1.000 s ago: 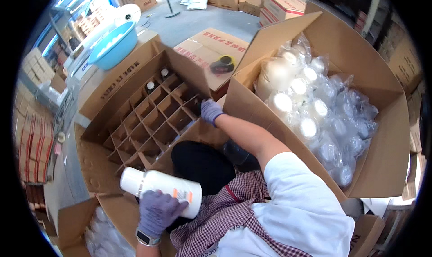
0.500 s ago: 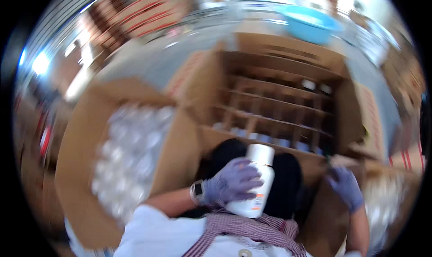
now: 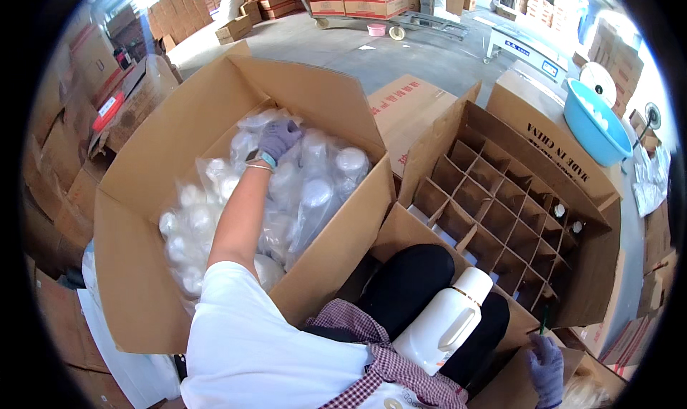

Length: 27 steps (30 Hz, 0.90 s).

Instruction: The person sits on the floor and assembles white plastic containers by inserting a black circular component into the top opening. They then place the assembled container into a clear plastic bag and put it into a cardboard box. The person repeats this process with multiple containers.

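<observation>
Reaching into the big open carton (image 3: 136,266) on the left, my left hand (image 3: 281,138), gloved in purple, curls its fingers at the top of a plastic-wrapped white flask. Several more bagged white flasks (image 3: 315,192) stand packed around it. Across my lap lies a white vacuum flask (image 3: 422,330) with a handle and a gold-coloured ring below its cap, tilted and touched by neither hand. Low on the right, my gloved right hand (image 3: 547,369) is closed around a thin dark green stick (image 3: 544,319), whose exact kind I cannot make out.
Ahead to the right stands an open carton with cardboard dividers (image 3: 494,201); a few cells show white tops. A light blue basin (image 3: 594,126) sits on a closed carton behind it. Farther off are a loaded trolley (image 3: 401,22) and stacked boxes. Another carton edge lies beside my right hand.
My left hand has let go of the white flask on my lap and moved left and away, into the carton of bagged flasks. The view has turned left. My right hand stays low at the right.
</observation>
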Each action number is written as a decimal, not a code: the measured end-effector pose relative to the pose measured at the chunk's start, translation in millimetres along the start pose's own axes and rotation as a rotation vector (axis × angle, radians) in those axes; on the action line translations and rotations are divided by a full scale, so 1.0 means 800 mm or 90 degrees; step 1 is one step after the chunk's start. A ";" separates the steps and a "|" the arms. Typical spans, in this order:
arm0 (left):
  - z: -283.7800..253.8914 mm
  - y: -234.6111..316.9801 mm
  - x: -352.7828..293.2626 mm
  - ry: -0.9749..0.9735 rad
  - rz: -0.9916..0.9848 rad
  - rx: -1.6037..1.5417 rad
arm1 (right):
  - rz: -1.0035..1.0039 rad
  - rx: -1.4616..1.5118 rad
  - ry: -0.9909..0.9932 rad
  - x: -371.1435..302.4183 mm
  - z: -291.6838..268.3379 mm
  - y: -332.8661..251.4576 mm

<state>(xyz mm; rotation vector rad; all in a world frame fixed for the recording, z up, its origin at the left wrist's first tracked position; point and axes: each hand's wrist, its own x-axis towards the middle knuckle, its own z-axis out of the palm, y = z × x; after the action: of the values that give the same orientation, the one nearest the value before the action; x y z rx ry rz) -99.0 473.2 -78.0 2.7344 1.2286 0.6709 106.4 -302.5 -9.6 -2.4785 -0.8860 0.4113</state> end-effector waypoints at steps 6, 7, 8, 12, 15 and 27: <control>-0.117 0.009 -0.060 -0.079 -0.062 0.008 | -0.011 -0.079 -0.024 -0.038 -0.019 0.033; -0.134 0.016 -0.080 -0.105 -0.044 0.009 | -0.017 -0.073 -0.004 -0.043 -0.018 0.036; -0.139 0.018 -0.104 -0.136 -0.032 0.001 | -0.021 -0.077 0.011 -0.043 -0.019 0.030; -0.151 0.021 -0.165 -0.244 0.026 -0.007 | -0.011 -0.051 0.010 -0.040 0.000 0.027; -0.152 0.000 -0.181 -0.247 -0.013 0.083 | 0.016 0.061 0.013 -0.033 0.027 0.020; -0.161 -0.104 -0.159 -0.422 -0.290 -0.254 | -0.059 0.041 -0.024 -0.029 0.032 -0.034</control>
<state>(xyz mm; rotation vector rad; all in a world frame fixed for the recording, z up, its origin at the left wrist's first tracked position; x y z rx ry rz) -284.5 422.8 -27.4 1.9844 1.2845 -0.0494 64.3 -290.3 -14.1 -2.3687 -0.9820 0.4483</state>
